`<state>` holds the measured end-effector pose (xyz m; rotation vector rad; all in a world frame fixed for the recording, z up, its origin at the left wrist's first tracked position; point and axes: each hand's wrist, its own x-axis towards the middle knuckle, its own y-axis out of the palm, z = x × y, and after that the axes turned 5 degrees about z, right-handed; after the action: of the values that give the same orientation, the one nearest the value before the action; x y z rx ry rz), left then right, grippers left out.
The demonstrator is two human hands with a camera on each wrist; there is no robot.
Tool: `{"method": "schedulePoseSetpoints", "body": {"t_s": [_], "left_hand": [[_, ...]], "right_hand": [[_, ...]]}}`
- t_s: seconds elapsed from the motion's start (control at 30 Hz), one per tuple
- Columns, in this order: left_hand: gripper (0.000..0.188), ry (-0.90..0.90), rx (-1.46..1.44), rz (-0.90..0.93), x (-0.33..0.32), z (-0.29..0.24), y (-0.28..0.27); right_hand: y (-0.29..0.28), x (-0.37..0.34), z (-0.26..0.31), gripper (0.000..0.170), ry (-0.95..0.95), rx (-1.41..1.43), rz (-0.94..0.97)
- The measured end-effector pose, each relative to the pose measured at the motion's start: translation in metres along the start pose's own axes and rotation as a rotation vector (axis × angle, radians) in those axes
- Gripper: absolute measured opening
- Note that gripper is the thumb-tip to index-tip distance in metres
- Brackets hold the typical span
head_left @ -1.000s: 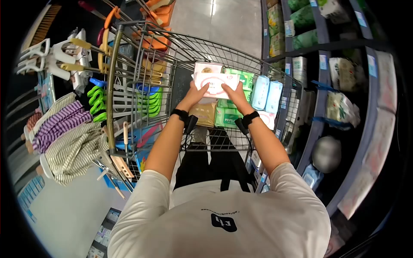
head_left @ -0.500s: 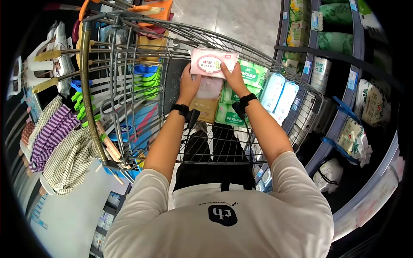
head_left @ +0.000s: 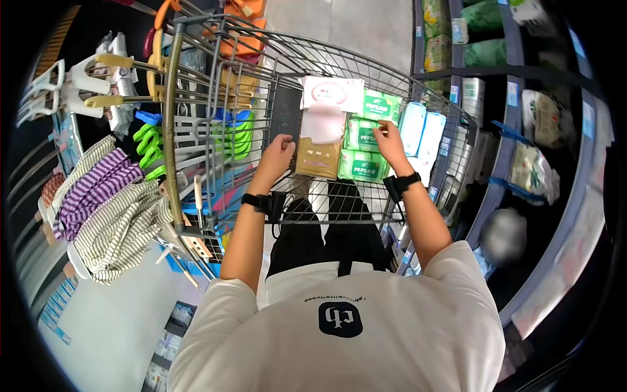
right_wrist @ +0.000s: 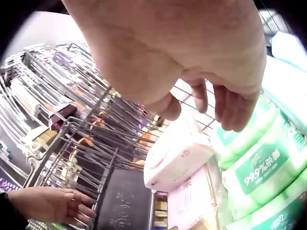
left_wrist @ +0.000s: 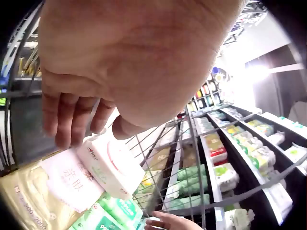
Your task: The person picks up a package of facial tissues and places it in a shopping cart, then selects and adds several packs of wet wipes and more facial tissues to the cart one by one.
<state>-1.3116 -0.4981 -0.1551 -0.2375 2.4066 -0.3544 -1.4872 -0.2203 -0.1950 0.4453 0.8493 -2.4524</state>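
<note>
In the head view a white and pink pack of wipes (head_left: 332,93) lies in the cart, overlapping the far end of a gold and pink tissue pack (head_left: 319,157). My left hand (head_left: 278,155) hovers left of the gold pack, its fingers loosely bent and holding nothing. Over the green wipes packs (head_left: 361,135) is my right hand (head_left: 390,140), also without anything in it, fingers relaxed. The right wrist view shows that hand's fingers hanging above the wipes pack (right_wrist: 177,158) and the green packs (right_wrist: 261,167).
The wire shopping cart (head_left: 326,42) surrounds the packs, and light blue packs (head_left: 421,134) stand at its right. Mops and brushes hang on the left, with striped mop cloths (head_left: 108,189). A shelf of packaged goods (head_left: 499,98) runs along the right.
Both hands held the white and pink wipes pack earlier. It now rests in the cart at the far end of the gold pack; the hands have let go and drawn apart toward the body.
</note>
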Motion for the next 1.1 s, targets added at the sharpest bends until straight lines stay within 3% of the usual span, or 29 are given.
{"method": "schedulePoseSetpoints", "body": {"t_s": [0.07, 0.2, 0.3, 0.37, 0.43, 0.47, 0.57, 0.7, 0.73, 0.77, 0.83, 0.9, 0.93, 0.97, 1.0, 1.03, 1.07, 1.1], "left_hand": [[0.033, 0.058, 0.040, 0.018, -0.029, -0.006, -0.009], [0.033, 0.101, 0.078, 0.102, -0.082, -0.020, -0.022], [0.031, 0.326, 0.174, 0.073, -0.105, -0.008, -0.018], [0.027, 0.381, 0.190, 0.145, -0.117, -0.007, -0.012], [0.027, 0.403, 0.175, 0.247, -0.119, 0.005, -0.003], [0.027, 0.421, 0.236, 0.290, -0.108, 0.023, 0.002], [0.026, 0.484, 0.454, 0.377, -0.139, -0.002, 0.021], [0.020, 0.679, 0.774, 0.348, -0.151, -0.015, 0.058], [0.020, 0.740, 0.799, 0.323, -0.190, -0.041, 0.071], [0.019, 0.717, 0.809, 0.358, -0.182, -0.038, 0.089], [0.020, 0.898, 0.865, 0.453, -0.180, -0.033, 0.121], [0.021, 1.036, 0.882, 0.579, -0.188, -0.028, 0.160], [0.023, 0.929, 1.027, 0.557, -0.225, -0.039, 0.180], [0.025, 0.944, 0.958, 0.658, -0.203, -0.012, 0.201], [0.026, 0.905, 1.015, 0.761, -0.209, -0.005, 0.218], [0.022, 0.916, 1.019, 0.907, -0.141, 0.047, 0.247], [0.019, 1.174, 1.215, 1.063, -0.159, 0.045, 0.254], [0.018, 1.226, 1.236, 1.222, -0.122, 0.077, 0.273]], "right_hand": [[-0.018, -0.041, 0.008, 0.041, 0.021, -0.069, 0.068], [-0.049, -0.146, 0.021, 0.033, -0.101, -0.154, -0.109], [-0.066, -0.239, 0.032, 0.028, -0.071, -0.145, -0.281], [-0.069, -0.297, 0.014, 0.028, -0.038, -0.068, -0.384], [-0.066, -0.348, -0.025, 0.030, 0.090, -0.191, -0.413], [-0.065, -0.373, -0.042, 0.032, 0.158, -0.174, -0.421], [-0.056, -0.447, -0.087, 0.033, 0.253, -0.066, -0.553], [-0.033, -0.554, -0.113, 0.033, 0.317, 0.046, -0.738], [-0.024, -0.582, -0.120, 0.033, 0.342, 0.063, -0.794], [-0.013, -0.609, -0.132, 0.031, 0.384, 0.105, -0.837], [0.018, -0.664, -0.153, 0.027, 0.466, 0.184, -0.915], [0.070, -0.706, -0.215, 0.027, 0.565, 0.197, -0.900], [0.089, -0.735, -0.222, 0.029, 0.572, 0.145, -0.912], [0.112, -0.765, -0.226, 0.030, 0.593, 0.091, -0.927], [0.148, -0.778, -0.268, 0.031, 0.672, 0.085, -0.877], [0.186, -0.793, -0.305, 0.031, 0.754, 0.083, -0.822], [0.211, -0.817, -0.305, 0.030, 0.815, 0.116, -0.837], [0.232, -0.836, -0.304, 0.030, 0.865, 0.150, -0.849]]}}
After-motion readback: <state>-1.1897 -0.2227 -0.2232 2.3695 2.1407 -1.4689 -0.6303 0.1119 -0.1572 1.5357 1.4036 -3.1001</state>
